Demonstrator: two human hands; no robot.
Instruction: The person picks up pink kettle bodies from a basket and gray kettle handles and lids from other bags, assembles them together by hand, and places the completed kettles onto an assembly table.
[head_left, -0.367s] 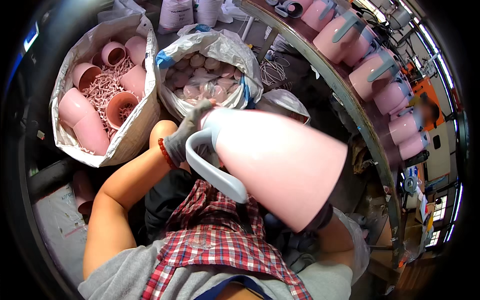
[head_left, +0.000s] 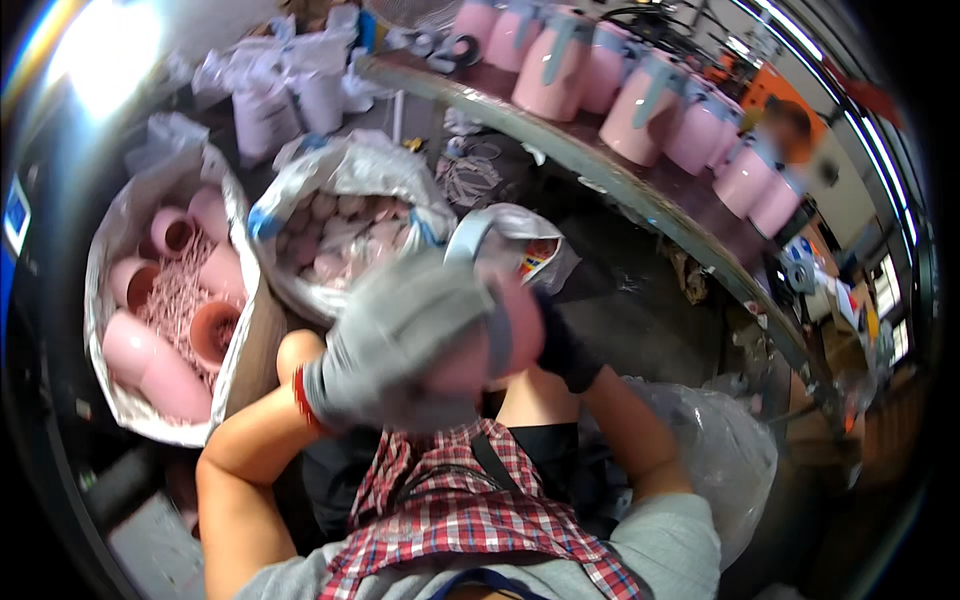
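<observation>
A pink jug (head_left: pixel 522 318) with a blue-grey collar and handle is held over my lap, its top end turned toward me. My left hand (head_left: pixel 405 335), in a grey glove, closes over that end and is smeared by motion. It hides most of the top, and a patch of pink shows below its fingers. My right hand (head_left: pixel 572 345), in a dark glove, grips the jug's body from the right side. The jug's handle (head_left: pixel 468 240) points away from me, beyond my left hand.
On the left, a white sack (head_left: pixel 240 390) holds pink cylindrical shells and shavings. Another sack (head_left: pixel 430 190) beside it contains small pink parts. Several finished-looking pink jugs (head_left: pixel 640 115) stand along a bench (head_left: pixel 470 100) at the upper right. A clear plastic bag (head_left: pixel 725 450) lies by my right arm.
The jug has swung from lying sideways to pointing its top at me. My left hand has moved from its neck onto its end. The view has shifted too.
</observation>
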